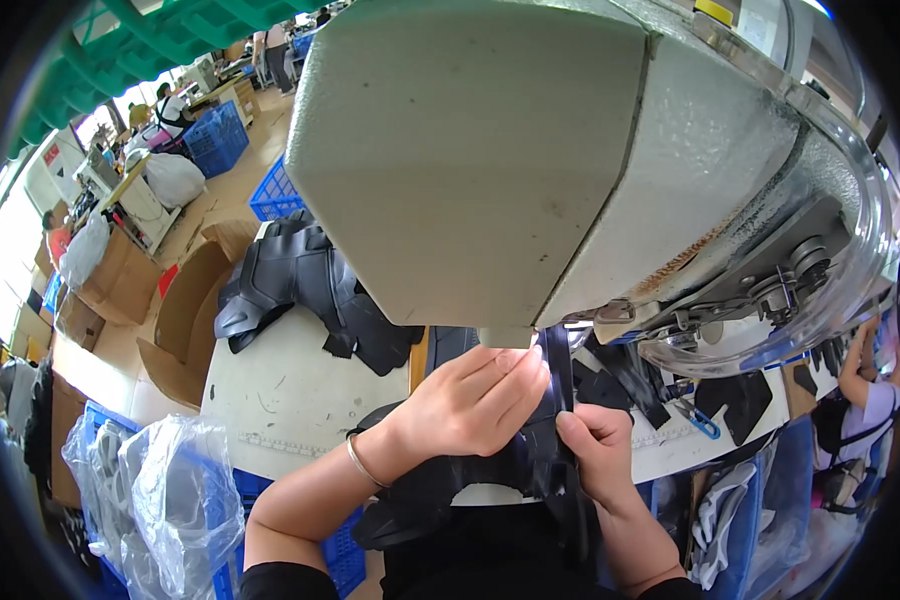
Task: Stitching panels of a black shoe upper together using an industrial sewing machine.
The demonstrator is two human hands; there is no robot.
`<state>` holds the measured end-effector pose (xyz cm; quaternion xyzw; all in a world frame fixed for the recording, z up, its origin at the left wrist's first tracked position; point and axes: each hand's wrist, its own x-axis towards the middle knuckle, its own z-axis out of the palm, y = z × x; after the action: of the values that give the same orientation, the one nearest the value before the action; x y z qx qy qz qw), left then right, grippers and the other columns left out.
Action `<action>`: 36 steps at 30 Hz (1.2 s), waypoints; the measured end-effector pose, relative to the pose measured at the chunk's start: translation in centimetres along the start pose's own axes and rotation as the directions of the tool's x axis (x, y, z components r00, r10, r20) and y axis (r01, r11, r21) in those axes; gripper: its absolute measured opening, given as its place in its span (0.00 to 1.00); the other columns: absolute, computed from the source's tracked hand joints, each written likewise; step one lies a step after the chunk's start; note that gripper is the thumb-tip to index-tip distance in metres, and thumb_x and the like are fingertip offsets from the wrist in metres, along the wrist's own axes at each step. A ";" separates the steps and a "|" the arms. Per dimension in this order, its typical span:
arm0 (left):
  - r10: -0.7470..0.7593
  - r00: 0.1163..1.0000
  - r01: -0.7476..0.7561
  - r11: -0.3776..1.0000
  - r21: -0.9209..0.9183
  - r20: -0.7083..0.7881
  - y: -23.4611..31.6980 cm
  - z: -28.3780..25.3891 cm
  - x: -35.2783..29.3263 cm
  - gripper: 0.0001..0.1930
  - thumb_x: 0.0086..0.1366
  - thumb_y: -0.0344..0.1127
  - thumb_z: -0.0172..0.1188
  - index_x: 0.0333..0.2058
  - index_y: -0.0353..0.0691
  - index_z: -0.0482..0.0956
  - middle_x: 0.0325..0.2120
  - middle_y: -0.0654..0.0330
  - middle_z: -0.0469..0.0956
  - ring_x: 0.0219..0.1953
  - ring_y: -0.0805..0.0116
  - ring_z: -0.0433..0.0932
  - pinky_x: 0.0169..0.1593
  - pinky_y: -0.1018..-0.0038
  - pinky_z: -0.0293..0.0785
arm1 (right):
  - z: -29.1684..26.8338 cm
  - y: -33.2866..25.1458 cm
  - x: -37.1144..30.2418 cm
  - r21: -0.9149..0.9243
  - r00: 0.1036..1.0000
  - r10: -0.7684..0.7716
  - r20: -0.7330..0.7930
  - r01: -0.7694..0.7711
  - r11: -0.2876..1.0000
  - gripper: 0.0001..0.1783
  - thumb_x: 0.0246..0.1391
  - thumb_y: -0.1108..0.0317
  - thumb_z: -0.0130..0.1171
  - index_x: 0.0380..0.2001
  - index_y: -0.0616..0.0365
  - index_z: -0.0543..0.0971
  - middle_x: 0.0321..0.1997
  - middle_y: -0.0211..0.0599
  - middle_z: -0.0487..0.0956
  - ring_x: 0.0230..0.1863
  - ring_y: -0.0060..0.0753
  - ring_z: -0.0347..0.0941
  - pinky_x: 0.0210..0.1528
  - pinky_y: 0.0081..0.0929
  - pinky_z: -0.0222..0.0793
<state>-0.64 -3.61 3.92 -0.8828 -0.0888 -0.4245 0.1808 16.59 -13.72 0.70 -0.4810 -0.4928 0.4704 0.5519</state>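
Note:
A big off-white sewing machine head (pixel 470 150) fills the upper middle and hides the sewing spot under it. Below its lower end is my left hand (pixel 475 400), fingers pressed together at the tips beside a black strip; what they pinch, if anything, is too small to make out. My right hand (pixel 600 450) is closed on the edge of a black leather-like piece (pixel 545 455), thumb on top. That piece runs from under the machine down toward my lap, and part of it lies beneath my left forearm.
Stacked black pieces (pixel 290 275) lie on the left of the white table (pixel 270 390). More black cut pieces (pixel 740 405) and a blue-handled tool (pixel 705 422) are on the right. Plastic-wrapped goods (pixel 175 490) stand at lower left, an open cardboard box (pixel 185 320) beyond. Another person (pixel 865 400) sits far right.

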 end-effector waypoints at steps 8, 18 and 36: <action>-0.011 0.998 0.015 0.997 0.073 -0.061 -0.4 0.4 0.0 0.06 0.49 0.23 0.64 0.28 0.29 0.79 0.30 0.57 0.77 0.33 0.67 0.79 0.40 0.73 0.76 | 1.0 -1.1 0.7 0.053 0.998 0.019 -0.060 -0.016 0.998 0.21 0.59 0.69 0.56 0.12 0.59 0.67 0.16 0.16 0.62 0.21 0.10 0.51 0.22 0.19 0.45; -0.068 0.996 0.076 0.988 0.137 -0.059 -0.5 0.2 0.0 0.11 0.48 0.26 0.63 0.33 0.34 0.82 0.28 0.60 0.76 0.33 0.68 0.77 0.34 0.75 0.72 | 1.1 -0.4 3.0 0.032 0.994 -0.090 -0.065 0.092 0.995 0.20 0.59 0.69 0.55 0.14 0.59 0.66 0.17 0.15 0.62 0.22 0.09 0.51 0.23 0.18 0.45; -0.052 0.989 0.050 0.999 -0.018 -0.136 0.7 0.2 -2.0 0.10 0.47 0.24 0.62 0.32 0.33 0.83 0.34 0.56 0.81 0.41 0.60 0.81 0.32 0.76 0.79 | 0.5 -0.2 2.4 0.041 0.998 -0.057 -0.035 0.058 0.997 0.14 0.58 0.68 0.58 0.19 0.60 0.73 0.20 0.15 0.64 0.23 0.08 0.54 0.25 0.16 0.48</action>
<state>-1.47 -4.16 2.08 -0.8503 -0.0958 -0.4891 0.1689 16.31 -11.35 1.17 -0.4627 -0.4871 0.4564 0.5834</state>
